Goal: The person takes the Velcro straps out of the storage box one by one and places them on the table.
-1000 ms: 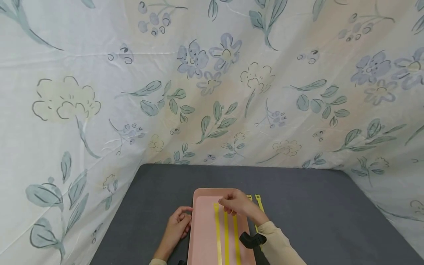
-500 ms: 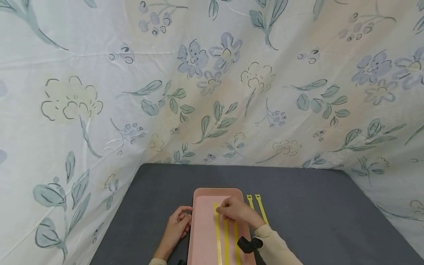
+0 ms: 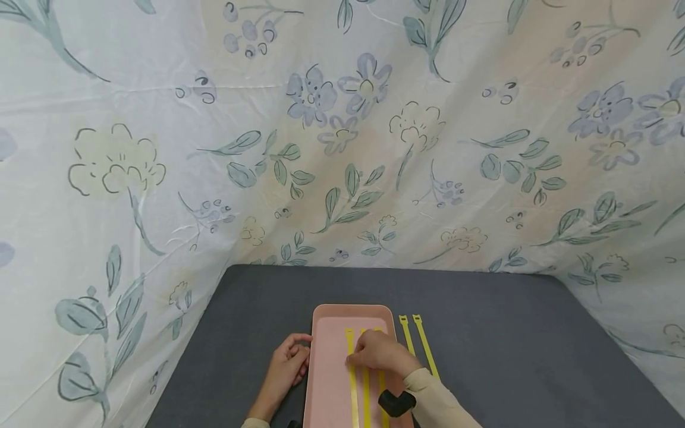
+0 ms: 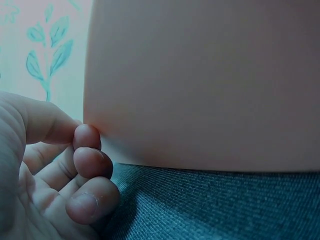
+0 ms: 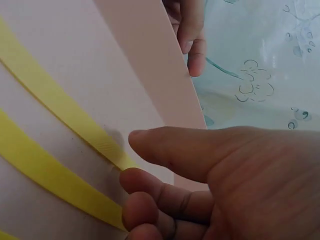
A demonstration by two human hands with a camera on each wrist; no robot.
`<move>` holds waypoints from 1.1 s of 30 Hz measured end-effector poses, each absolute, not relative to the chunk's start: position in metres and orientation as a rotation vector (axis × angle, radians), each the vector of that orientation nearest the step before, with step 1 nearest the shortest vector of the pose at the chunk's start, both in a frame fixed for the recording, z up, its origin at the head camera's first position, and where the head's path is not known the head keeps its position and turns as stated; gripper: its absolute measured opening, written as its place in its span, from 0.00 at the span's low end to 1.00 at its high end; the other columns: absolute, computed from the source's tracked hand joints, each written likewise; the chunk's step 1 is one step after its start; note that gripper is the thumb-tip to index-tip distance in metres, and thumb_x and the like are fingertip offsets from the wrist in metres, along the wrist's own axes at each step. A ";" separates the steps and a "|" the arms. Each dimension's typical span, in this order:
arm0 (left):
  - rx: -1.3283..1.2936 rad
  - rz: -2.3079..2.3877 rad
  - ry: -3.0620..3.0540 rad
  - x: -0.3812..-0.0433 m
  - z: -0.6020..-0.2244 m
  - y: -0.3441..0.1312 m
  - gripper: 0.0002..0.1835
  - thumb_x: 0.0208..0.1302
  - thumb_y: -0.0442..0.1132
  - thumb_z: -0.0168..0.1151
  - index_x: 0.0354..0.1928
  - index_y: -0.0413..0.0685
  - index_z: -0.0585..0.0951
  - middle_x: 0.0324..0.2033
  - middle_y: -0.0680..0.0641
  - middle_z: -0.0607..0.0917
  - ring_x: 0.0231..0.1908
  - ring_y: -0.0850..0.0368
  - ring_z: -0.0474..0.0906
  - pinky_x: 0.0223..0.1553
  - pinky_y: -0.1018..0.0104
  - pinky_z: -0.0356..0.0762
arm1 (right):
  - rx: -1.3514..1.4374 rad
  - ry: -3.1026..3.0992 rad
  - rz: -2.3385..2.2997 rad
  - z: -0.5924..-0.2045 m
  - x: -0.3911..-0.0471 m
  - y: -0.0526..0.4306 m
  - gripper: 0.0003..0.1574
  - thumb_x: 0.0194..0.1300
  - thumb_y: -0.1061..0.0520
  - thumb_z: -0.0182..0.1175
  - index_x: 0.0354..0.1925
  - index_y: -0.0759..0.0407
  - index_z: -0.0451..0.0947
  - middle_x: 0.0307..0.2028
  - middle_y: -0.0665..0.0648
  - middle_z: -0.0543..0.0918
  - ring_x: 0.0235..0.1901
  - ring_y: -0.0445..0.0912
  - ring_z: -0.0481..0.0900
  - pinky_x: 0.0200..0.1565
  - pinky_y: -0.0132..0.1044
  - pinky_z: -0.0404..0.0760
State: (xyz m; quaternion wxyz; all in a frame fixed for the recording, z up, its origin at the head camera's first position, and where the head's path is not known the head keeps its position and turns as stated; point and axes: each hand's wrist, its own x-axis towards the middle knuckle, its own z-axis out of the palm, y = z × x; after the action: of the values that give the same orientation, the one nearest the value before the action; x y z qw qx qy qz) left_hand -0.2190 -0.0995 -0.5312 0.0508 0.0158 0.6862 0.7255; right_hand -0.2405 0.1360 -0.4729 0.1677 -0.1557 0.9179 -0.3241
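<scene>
A pink tray (image 3: 327, 380) has three long yellow straps lying lengthwise in it, each like a cable strap. My right hand (image 3: 381, 352) is low over them, its thumb and index fingertips at the upper part of the leftmost yellow strap (image 3: 353, 395). In the right wrist view the thumb (image 5: 172, 150) and index finger stand apart beside that yellow strap (image 5: 65, 100), with the other fingers loosely bent. My left hand (image 3: 289, 359) is at the tray's left side, an index fingertip touching the rim; the left wrist view shows its bent fingertips (image 4: 92, 162) against the tray edge (image 4: 86, 75).
Two more yellow straps (image 3: 423, 339) with slotted heads lie on the dark grey table (image 3: 508, 333) just right of the tray, partly behind the right forearm. A flowered cloth (image 3: 342, 148) hangs behind and at the sides. A black wrist camera (image 3: 397, 404) sits on the right sleeve.
My right hand has moved down along the leftmost strap toward me, uncovering the heads of the tray's other straps and the two on the table. The left hand has stayed at the rim.
</scene>
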 end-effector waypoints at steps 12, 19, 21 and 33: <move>0.066 2.220 2.083 -0.218 -0.531 -0.099 0.17 0.68 0.30 0.57 0.57 0.35 0.75 0.23 0.50 0.76 0.17 0.65 0.66 0.15 0.76 0.60 | -0.378 2.688 -0.817 -0.472 -0.235 0.123 0.31 0.56 0.48 0.72 0.07 0.50 0.65 0.07 0.43 0.57 0.10 0.40 0.55 0.17 0.32 0.54; 0.067 2.217 2.087 -0.218 -0.531 -0.099 0.16 0.68 0.30 0.57 0.57 0.35 0.75 0.23 0.49 0.76 0.17 0.65 0.66 0.15 0.76 0.59 | -0.361 2.715 -0.766 -0.472 -0.235 0.118 0.28 0.54 0.51 0.72 0.08 0.51 0.68 0.07 0.43 0.58 0.10 0.40 0.56 0.17 0.32 0.55; 0.068 2.218 2.085 -0.218 -0.531 -0.099 0.16 0.68 0.30 0.57 0.57 0.35 0.75 0.23 0.49 0.76 0.17 0.65 0.66 0.15 0.76 0.59 | -0.352 2.719 -0.762 -0.472 -0.235 0.117 0.26 0.54 0.51 0.71 0.08 0.52 0.69 0.07 0.44 0.59 0.10 0.40 0.57 0.17 0.32 0.56; 0.061 2.218 2.084 -0.218 -0.530 -0.099 0.17 0.67 0.30 0.57 0.57 0.34 0.75 0.23 0.50 0.76 0.17 0.65 0.66 0.15 0.76 0.59 | -0.372 2.637 -0.833 -0.469 -0.238 0.121 0.25 0.56 0.53 0.67 0.08 0.54 0.70 0.07 0.43 0.58 0.10 0.40 0.55 0.17 0.32 0.55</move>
State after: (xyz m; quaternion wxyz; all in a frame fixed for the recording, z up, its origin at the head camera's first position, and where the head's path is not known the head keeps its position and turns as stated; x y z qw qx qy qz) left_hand -0.2180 -0.0988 -0.5304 0.0489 0.0199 0.6839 0.7277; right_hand -0.2381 0.1211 -0.4690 0.1747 -0.1313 0.9305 -0.2939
